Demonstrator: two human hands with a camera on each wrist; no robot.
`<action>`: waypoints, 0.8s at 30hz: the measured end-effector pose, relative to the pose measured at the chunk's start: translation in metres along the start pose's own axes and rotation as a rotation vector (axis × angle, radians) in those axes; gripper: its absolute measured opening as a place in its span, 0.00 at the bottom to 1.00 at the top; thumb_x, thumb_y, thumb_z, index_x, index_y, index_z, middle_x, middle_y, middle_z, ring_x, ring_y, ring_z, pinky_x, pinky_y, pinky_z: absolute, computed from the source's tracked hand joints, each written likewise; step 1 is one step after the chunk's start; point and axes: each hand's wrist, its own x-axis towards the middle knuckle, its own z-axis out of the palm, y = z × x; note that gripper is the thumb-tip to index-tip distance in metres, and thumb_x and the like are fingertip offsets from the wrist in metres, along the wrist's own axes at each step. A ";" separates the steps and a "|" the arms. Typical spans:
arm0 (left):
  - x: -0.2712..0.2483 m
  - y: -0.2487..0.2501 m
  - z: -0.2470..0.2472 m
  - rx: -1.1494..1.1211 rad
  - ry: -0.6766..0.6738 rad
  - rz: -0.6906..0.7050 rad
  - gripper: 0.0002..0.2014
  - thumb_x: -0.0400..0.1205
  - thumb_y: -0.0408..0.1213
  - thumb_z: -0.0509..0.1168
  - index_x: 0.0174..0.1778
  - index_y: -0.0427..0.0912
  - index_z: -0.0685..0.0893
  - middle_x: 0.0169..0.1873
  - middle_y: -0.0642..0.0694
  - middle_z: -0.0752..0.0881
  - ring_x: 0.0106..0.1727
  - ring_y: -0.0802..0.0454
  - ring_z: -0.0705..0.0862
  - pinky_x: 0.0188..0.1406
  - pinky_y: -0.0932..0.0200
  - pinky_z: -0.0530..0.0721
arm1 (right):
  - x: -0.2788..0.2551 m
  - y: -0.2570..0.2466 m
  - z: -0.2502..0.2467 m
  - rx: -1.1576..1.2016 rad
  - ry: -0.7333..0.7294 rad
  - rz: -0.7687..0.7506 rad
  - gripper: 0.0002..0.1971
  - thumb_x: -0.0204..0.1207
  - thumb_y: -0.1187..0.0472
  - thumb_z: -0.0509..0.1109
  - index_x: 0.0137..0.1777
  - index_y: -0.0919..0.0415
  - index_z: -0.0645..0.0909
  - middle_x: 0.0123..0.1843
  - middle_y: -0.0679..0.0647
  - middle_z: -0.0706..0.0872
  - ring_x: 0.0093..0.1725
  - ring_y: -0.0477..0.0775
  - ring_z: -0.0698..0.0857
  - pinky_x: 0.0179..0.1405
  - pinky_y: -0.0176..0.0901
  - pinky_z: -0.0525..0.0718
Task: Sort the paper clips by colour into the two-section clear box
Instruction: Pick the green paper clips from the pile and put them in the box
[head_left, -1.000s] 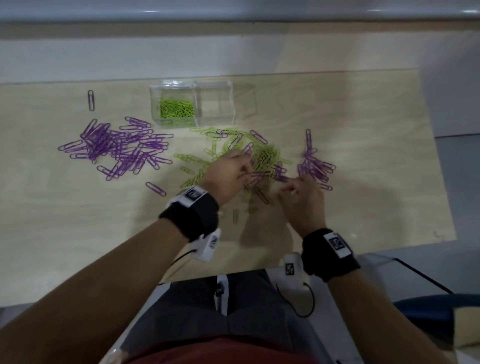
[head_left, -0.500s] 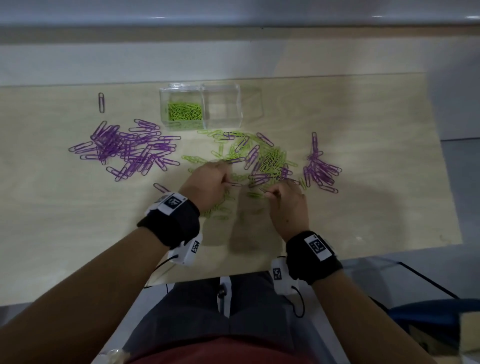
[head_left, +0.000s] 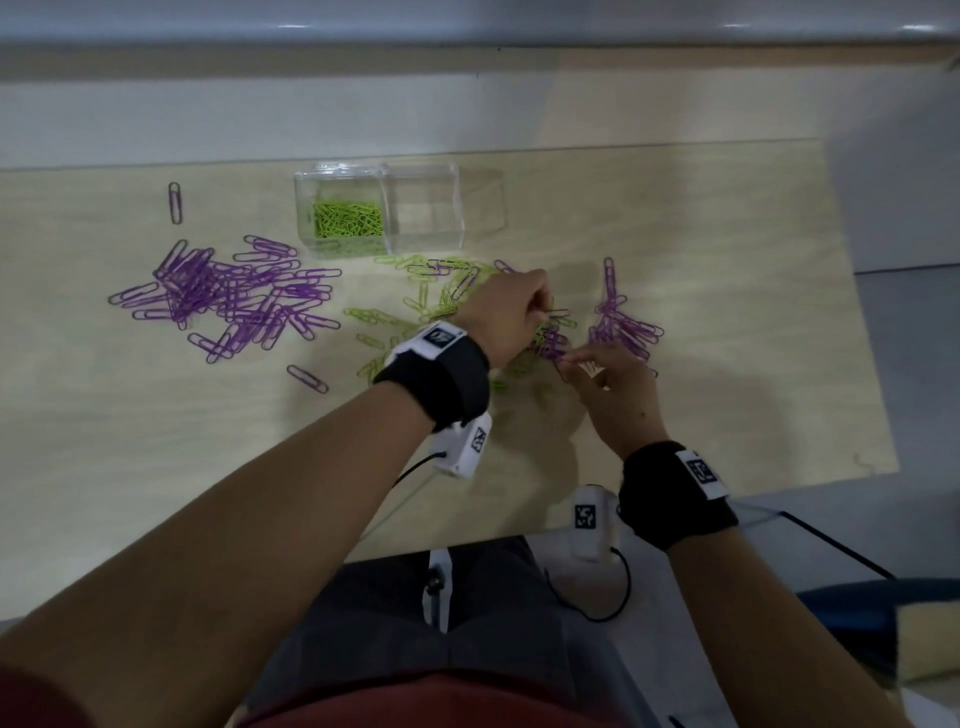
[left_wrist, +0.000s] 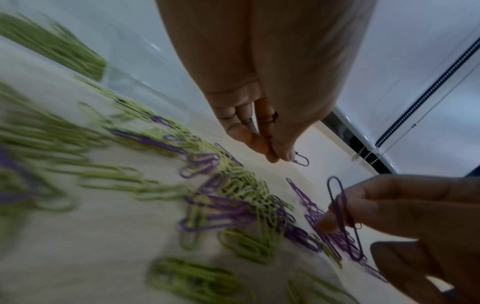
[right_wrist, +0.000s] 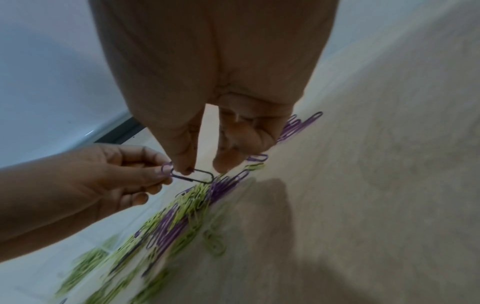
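The clear two-section box (head_left: 423, 244) stands at the back of the wooden table (head_left: 727, 405); its left section holds green clips (head_left: 348, 221) and its right section shows none. A mixed green and purple pile (head_left: 447, 299) lies in front of it. My left hand (head_left: 511, 317) is raised over this pile and pinches a purple clip (left_wrist: 301, 159) between thumb and fingertip. Just to its right, my right hand (head_left: 597, 374) pinches a purple clip (left_wrist: 340, 205) at the pile's near edge. The two hands almost touch.
A large heap of purple clips (head_left: 234, 296) lies to the left and a smaller purple heap (head_left: 623, 325) to the right. Single purple clips lie at the far left (head_left: 175, 202) and nearer me (head_left: 307, 378). A wall runs behind the table.
My left hand has moved right and away from me, off the green clips, and now holds a purple clip. My right hand has shifted slightly forward to meet it.
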 end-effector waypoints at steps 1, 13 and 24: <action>0.006 0.004 0.006 -0.002 -0.021 0.006 0.03 0.77 0.31 0.66 0.45 0.41 0.80 0.41 0.44 0.86 0.44 0.45 0.83 0.43 0.57 0.78 | 0.001 0.003 -0.002 -0.006 0.015 0.002 0.03 0.74 0.63 0.73 0.42 0.55 0.88 0.43 0.52 0.88 0.34 0.48 0.82 0.33 0.44 0.81; -0.048 -0.034 0.007 0.030 0.192 -0.066 0.06 0.74 0.28 0.68 0.47 0.38 0.82 0.49 0.40 0.82 0.45 0.44 0.82 0.45 0.55 0.83 | 0.024 0.047 -0.044 -0.283 0.266 0.125 0.06 0.76 0.60 0.70 0.48 0.62 0.85 0.47 0.62 0.87 0.39 0.62 0.84 0.43 0.54 0.85; -0.078 -0.066 0.002 0.023 0.135 -0.028 0.10 0.70 0.24 0.71 0.47 0.35 0.87 0.50 0.39 0.84 0.48 0.41 0.84 0.50 0.51 0.85 | 0.013 -0.022 0.047 -0.410 -0.205 -0.314 0.08 0.72 0.55 0.72 0.49 0.53 0.87 0.48 0.54 0.80 0.46 0.57 0.83 0.39 0.48 0.83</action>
